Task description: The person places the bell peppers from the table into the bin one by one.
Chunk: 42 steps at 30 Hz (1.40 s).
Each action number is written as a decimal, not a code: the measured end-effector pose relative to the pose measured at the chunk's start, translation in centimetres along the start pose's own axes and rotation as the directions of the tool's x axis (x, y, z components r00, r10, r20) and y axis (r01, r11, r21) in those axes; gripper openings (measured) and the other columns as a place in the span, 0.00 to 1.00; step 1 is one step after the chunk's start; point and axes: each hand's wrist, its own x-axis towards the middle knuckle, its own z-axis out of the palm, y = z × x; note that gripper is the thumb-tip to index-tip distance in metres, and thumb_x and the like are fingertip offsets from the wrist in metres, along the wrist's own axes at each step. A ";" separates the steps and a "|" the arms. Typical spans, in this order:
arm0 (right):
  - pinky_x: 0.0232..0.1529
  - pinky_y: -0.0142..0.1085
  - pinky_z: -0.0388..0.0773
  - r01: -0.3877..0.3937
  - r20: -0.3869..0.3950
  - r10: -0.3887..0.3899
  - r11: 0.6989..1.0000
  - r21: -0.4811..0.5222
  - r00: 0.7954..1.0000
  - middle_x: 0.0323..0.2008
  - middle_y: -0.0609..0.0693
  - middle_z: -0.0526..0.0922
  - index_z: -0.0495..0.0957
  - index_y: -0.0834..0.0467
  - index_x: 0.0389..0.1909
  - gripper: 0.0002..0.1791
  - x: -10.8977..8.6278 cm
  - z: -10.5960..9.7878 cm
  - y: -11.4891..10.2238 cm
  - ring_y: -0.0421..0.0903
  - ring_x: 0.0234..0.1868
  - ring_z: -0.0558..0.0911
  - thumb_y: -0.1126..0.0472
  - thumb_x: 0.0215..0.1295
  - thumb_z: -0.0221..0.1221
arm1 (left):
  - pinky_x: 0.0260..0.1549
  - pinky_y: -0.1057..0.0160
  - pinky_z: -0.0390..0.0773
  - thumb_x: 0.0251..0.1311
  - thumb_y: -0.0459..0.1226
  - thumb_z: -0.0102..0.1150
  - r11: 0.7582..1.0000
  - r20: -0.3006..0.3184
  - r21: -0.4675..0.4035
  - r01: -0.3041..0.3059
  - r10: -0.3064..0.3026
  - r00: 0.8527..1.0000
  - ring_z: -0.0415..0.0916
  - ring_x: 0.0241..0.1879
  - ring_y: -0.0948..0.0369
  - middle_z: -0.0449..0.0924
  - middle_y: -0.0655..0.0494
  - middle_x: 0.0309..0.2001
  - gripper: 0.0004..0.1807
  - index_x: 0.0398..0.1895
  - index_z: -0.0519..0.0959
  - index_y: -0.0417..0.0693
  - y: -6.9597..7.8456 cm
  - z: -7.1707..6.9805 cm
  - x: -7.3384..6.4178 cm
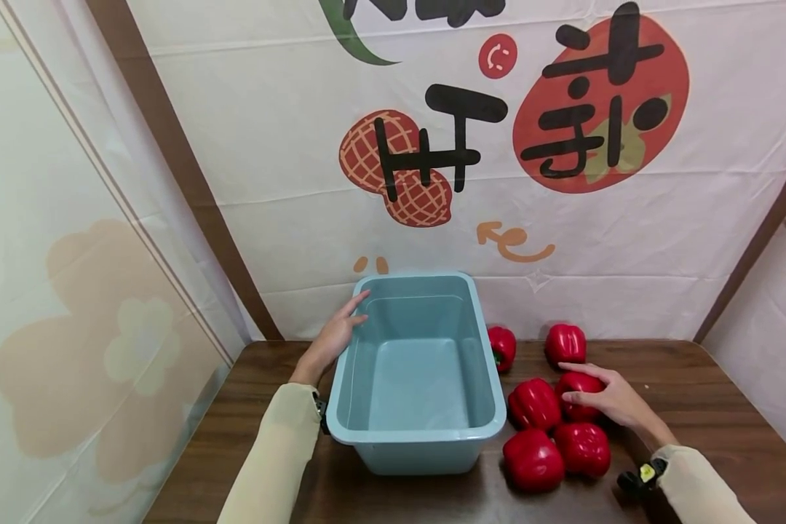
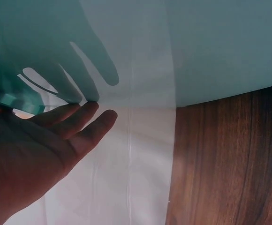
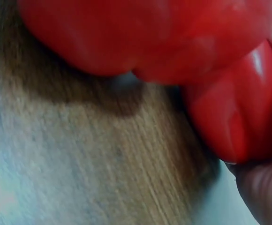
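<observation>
A light blue plastic basin (image 1: 426,437) stands on the wooden table, nothing inside it. My left hand (image 1: 334,338) holds its left rim near the back, two digits over the inner side. In the left wrist view, the other fingers (image 2: 96,129) lie extended along the basin's outer wall (image 2: 220,51). To the right of the basin, my right hand (image 1: 612,397) grips a red bell pepper (image 1: 575,386) between thumb and fingers. In the right wrist view, the thumb (image 3: 262,190) lies against a glossy red pepper (image 3: 234,117).
Around the held pepper lie more red bell peppers: one behind (image 1: 566,343), one beside it (image 1: 534,405) and two in front (image 1: 533,460). Another pepper (image 1: 501,348) sits against the basin's back right side. A printed cloth wall (image 1: 288,204) rises behind the table (image 1: 688,386).
</observation>
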 end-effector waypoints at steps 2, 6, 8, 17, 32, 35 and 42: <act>0.38 0.35 0.81 -0.008 0.003 0.008 1.000 0.025 1.000 0.44 0.52 0.85 0.73 0.63 0.65 0.29 -0.1 -0.1 0.0 0.40 0.40 0.83 0.61 0.62 0.66 | 0.68 0.40 0.58 0.75 0.40 0.38 1.000 0.008 -0.011 -0.001 0.001 1.000 0.43 0.76 0.48 0.36 0.54 0.81 0.30 0.79 0.52 0.62 -0.1 0.0 0.1; 0.40 0.34 0.81 -0.022 0.007 0.021 0.997 0.069 1.000 0.43 0.52 0.86 0.72 0.64 0.66 0.30 -0.3 -0.4 -0.1 0.40 0.40 0.83 0.61 0.64 0.65 | 0.66 0.39 0.62 0.75 0.41 0.37 1.000 0.021 -0.029 0.005 -0.004 1.000 0.47 0.75 0.45 0.35 0.53 0.81 0.30 0.79 0.51 0.63 0.0 0.0 0.0; 0.42 0.31 0.80 -0.018 0.005 0.018 0.997 0.072 1.000 0.42 0.52 0.87 0.71 0.64 0.66 0.29 -0.4 -0.5 -0.2 0.38 0.42 0.83 0.62 0.64 0.64 | 0.65 0.40 0.63 0.75 0.41 0.37 0.999 0.025 -0.032 0.013 -0.012 1.000 0.47 0.75 0.45 0.34 0.54 0.81 0.30 0.79 0.51 0.63 0.1 0.0 0.0; 0.44 0.28 0.79 -0.014 -0.021 0.016 0.997 0.072 1.000 0.45 0.41 0.86 0.71 0.65 0.66 0.27 -0.6 -1.8 -1.2 0.35 0.46 0.82 0.62 0.67 0.62 | 0.66 0.38 0.61 0.75 0.37 0.37 0.998 0.059 -0.044 0.036 -0.033 0.998 0.47 0.75 0.42 0.35 0.48 0.80 0.31 0.80 0.49 0.54 3.6 0.3 -2.6; 0.42 0.28 0.80 0.038 -0.072 -0.035 0.998 0.041 0.997 0.49 0.36 0.81 0.72 0.65 0.65 0.27 0.4 -2.7 -4.6 0.33 0.46 0.80 0.63 0.66 0.62 | 0.67 0.37 0.58 0.75 0.39 0.36 0.999 0.011 -0.042 -0.013 0.014 1.000 0.43 0.76 0.46 0.36 0.54 0.81 0.30 0.79 0.53 0.62 0.0 0.2 -0.4; 0.40 0.31 0.82 0.033 -0.080 -0.030 0.999 0.042 0.996 0.47 0.34 0.81 0.72 0.65 0.65 0.27 0.5 -2.7 -5.2 0.34 0.44 0.81 0.63 0.66 0.62 | 0.67 0.37 0.58 0.75 0.39 0.37 0.999 0.005 -0.036 -0.017 0.017 1.000 0.44 0.76 0.46 0.37 0.53 0.81 0.30 0.79 0.53 0.61 0.0 0.2 -0.5; 0.40 0.33 0.82 0.048 -0.079 -0.043 0.997 0.066 0.996 0.48 0.31 0.80 0.71 0.65 0.65 0.27 0.7 -3.0 -6.5 0.35 0.46 0.80 0.63 0.67 0.61 | 0.65 0.37 0.61 0.75 0.39 0.36 0.999 0.000 -0.037 -0.005 0.005 1.000 0.47 0.75 0.45 0.37 0.52 0.80 0.30 0.79 0.53 0.61 0.1 0.2 -0.6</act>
